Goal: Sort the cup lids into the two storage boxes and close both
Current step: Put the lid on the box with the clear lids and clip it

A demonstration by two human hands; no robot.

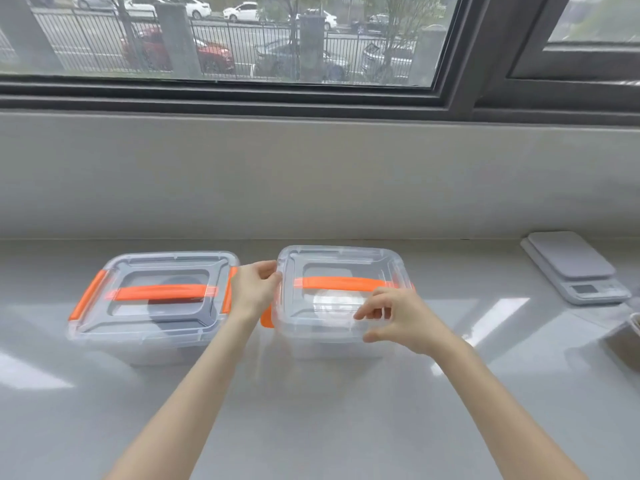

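Resting on a pale grey counter (311, 427) below a window (221, 39), two clear plastic storage boxes are seen side by side, slightly apart. The right box (322, 327) is being handled from both ends. The left hand (254, 289) is curled against the box's left edge, fingers bent over the rim of its lid (341, 261), just above an orange side clip (266, 318). The right hand (398, 317) is held half open over the lid's near right part, thumb and forefinger spread in a loose pinch; whether anything is gripped cannot be told. An orange carrying handle (337, 283) runs across this lid, and pale round cup lids (334, 303) are dimly seen through the clear plastic. The left box (152, 327) is covered by its own lid, with an orange handle across the top and orange clips at either end; dark shapes show through it. Both boxes are rectangular with rounded corners and smooth, glossy walls. A flat grey kitchen scale (576, 268) is set far right on the counter.
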